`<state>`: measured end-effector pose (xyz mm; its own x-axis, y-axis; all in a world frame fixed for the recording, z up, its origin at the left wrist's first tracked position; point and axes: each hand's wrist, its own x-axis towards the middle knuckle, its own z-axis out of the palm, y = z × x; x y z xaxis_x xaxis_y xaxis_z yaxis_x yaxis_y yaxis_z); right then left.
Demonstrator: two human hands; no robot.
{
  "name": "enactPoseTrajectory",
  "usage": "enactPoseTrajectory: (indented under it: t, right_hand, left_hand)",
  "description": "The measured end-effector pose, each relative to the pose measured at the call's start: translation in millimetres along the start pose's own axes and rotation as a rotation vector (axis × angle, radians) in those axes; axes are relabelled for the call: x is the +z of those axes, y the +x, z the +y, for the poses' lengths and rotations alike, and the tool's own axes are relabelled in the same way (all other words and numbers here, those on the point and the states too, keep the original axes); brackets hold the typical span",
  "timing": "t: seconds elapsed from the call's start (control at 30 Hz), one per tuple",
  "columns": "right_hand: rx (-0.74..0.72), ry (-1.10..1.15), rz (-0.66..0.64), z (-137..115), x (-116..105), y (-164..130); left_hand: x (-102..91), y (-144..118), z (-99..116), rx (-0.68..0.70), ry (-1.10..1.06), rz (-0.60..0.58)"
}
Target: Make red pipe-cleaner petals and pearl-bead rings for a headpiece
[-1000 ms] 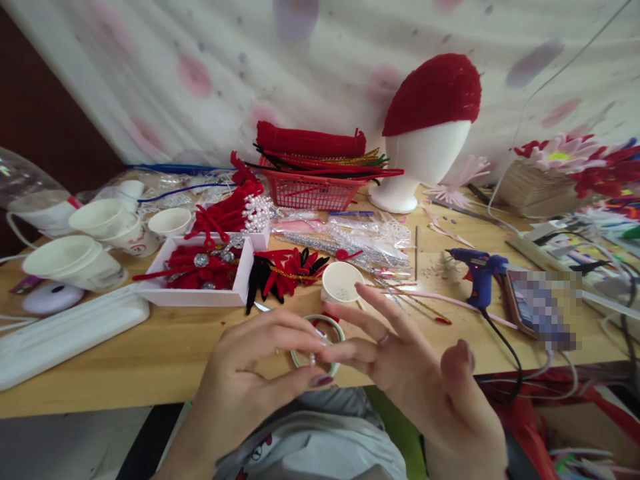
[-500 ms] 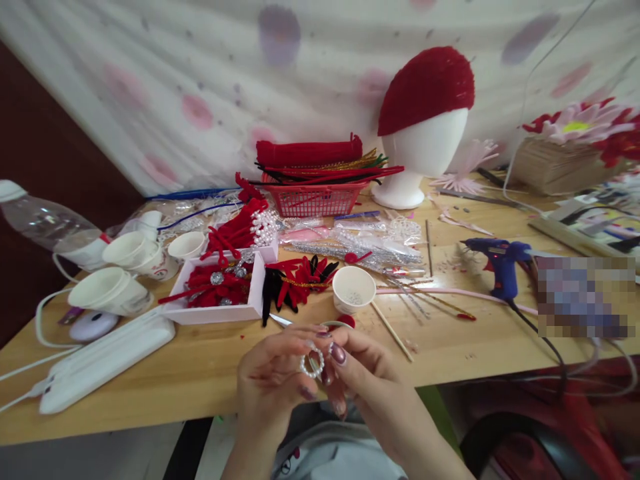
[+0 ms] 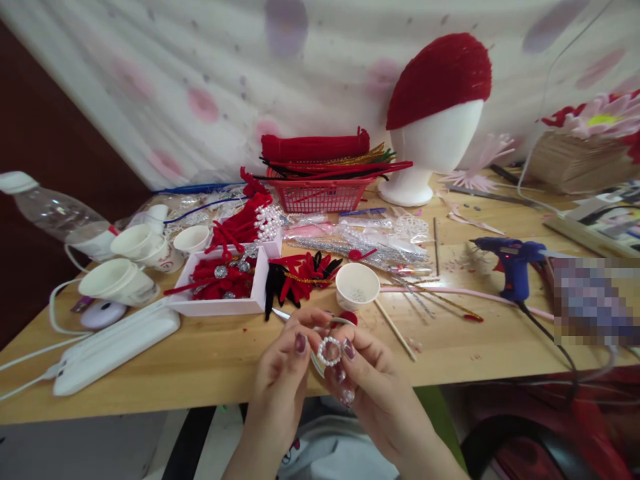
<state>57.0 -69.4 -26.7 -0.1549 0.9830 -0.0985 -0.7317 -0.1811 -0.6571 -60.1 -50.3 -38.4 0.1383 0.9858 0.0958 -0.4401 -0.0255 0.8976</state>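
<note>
A small ring of white pearl beads [image 3: 321, 359] is between my two hands, above the table's front edge. My left hand [image 3: 283, 368] is closed, its thumb and fingers at the ring's left side. My right hand [image 3: 376, 373] pinches the ring's right side between thumb and fingers. Just beyond my fingers stands a white paper cup [image 3: 357, 285] with small clear beads inside. A round red piece [image 3: 349, 319] shows behind my hands, partly hidden. Blades of what look like scissors [image 3: 281, 314] poke out past my left fingers.
A white box [image 3: 215, 307] of red fuzzy flowers stands at the left, near several paper cups [image 3: 115, 280] and a white power strip [image 3: 117, 347]. A blue glue gun [image 3: 515, 260] lies right. A red basket [image 3: 320, 197] and a foam head [image 3: 425, 150] stand behind.
Both hands have shifted a little right within the view, and the pearl ring has turned to face me more fully. My left thumb has moved up to the ring's upper left.
</note>
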Motion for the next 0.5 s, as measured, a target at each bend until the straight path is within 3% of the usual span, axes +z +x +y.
enactPoseTrajectory:
  t: [0.23,0.5]
  right_hand:
    - [0.021,0.079,-0.035,2,-2,-3]
    - [0.021,0.085,-0.040,-1,2,-2]
  left_hand:
    - [11.5,-3,8,-0.136,-0.142,0.022]
    - [14.5,-1,13,-0.166,-0.109,0.039]
